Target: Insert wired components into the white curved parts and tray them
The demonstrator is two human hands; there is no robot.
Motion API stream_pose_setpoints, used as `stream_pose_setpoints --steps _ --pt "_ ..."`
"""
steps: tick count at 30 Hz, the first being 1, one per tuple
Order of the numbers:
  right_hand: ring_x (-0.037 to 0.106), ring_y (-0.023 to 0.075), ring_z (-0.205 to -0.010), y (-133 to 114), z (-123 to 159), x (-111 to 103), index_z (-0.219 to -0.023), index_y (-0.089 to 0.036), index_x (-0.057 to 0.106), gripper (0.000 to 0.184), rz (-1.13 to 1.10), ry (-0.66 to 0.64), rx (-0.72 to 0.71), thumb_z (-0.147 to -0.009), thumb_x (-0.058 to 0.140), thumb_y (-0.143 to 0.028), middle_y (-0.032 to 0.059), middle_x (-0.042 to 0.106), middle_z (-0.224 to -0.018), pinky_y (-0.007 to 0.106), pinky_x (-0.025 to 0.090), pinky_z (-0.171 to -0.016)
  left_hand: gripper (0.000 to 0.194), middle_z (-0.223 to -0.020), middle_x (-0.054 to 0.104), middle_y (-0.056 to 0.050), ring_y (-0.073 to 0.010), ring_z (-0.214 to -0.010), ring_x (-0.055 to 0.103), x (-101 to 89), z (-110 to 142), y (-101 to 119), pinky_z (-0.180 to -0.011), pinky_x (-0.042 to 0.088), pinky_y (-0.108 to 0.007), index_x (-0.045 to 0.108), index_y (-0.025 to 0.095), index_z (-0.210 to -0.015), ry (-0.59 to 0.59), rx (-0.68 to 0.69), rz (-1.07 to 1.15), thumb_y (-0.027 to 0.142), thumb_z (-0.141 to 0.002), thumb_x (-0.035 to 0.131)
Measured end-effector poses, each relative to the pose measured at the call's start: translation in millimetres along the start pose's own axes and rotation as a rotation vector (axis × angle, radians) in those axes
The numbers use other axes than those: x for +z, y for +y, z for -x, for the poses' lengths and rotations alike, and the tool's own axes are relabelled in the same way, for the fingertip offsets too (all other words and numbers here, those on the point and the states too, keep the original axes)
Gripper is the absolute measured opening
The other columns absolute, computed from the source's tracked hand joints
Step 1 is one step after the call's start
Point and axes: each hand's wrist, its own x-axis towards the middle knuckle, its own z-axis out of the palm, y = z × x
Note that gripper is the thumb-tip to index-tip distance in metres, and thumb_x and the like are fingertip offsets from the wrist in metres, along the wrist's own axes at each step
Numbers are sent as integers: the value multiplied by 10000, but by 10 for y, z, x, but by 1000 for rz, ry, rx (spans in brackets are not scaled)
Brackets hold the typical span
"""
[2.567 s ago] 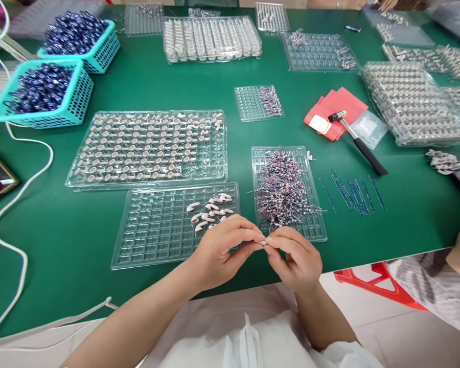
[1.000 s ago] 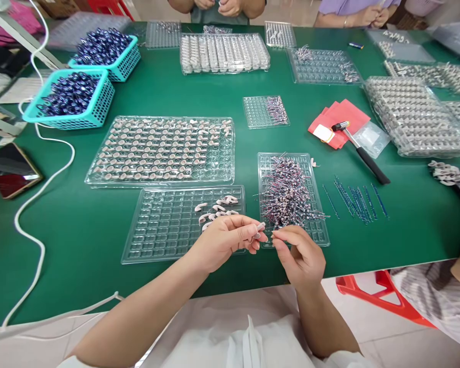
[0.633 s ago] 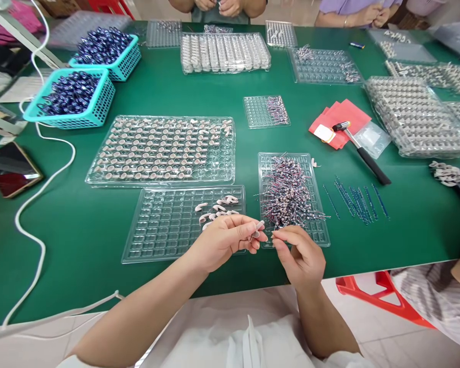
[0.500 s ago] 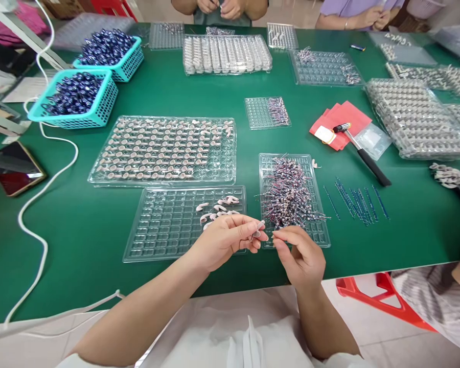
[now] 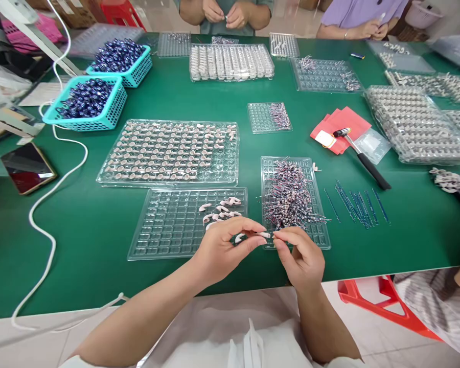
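My left hand [image 5: 224, 249] pinches a small pink curved plastic piece [image 5: 240, 236] between thumb and fingertips, near the table's front edge. My right hand [image 5: 301, 255] is closed in a pinch on a thin wired part whose end meets the pink piece. Both hands hover over the gap between a clear grid tray [image 5: 164, 227] with a few loose pink pieces [image 5: 220, 210] and a smaller clear tray [image 5: 318, 232] heaped with wired components [image 5: 287, 191].
A large clear tray [image 5: 230, 176] of seated pink pieces lies behind. Blue sticks [image 5: 354, 199], a hammer [image 5: 362, 157], red cards [image 5: 339, 128], two teal baskets [image 5: 88, 122], a phone [image 5: 27, 167] and a white cable [image 5: 42, 230] lie around. Other people's hands work at the far edge.
My left hand turned the pink piece toward my right hand, and the two pinches have come together. The view has tilted up slightly.
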Motion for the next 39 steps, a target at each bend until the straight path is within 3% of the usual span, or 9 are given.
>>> stream_pose_setpoints --steps 4,10,20,31,39 --pt "677 171 -815 9 4 -1 -1083 -248 691 262 -2 -13 -3 -882 629 -91 45 712 -916 314 551 -694 58 -915 785 -52 -191 -841 718 -14 27 35 -800 554 -308 746 213 -918 33 220 -162 208 -870 713" --pt "686 173 -817 10 8 2 -1073 -249 695 263 -13 -9 -3 -878 626 -86 44 716 -923 300 556 -672 84 -911 788 -53 -191 -856 725 -20 25 23 -818 561 -317 737 218 -927 61 310 -220 163 -874 702" --pt "678 161 -783 -3 13 0 -1052 -239 700 237 -2 -11 4 -878 633 -92 48 710 -924 286 560 -640 52 -935 782 -56 -201 -909 727 -39 98 -73 -862 567 -334 731 215 -917 110 226 -221 198 -869 719" --pt "676 170 -813 9 20 -4 -1059 -246 695 274 -5 -14 -8 -867 635 -61 42 714 -918 301 555 -669 131 -945 767 -70 -223 -917 709 -56 158 -162 -803 571 -318 751 212 -977 139 22 -106 286 -877 709" --pt "671 157 -809 -3 10 -4 -1061 -244 693 299 -12 -23 -8 -854 641 -34 33 711 -923 288 553 -682 153 -972 760 -79 -221 -918 708 -62 160 -185 -809 576 -314 747 206 -992 130 -8 -64 303 -883 702"
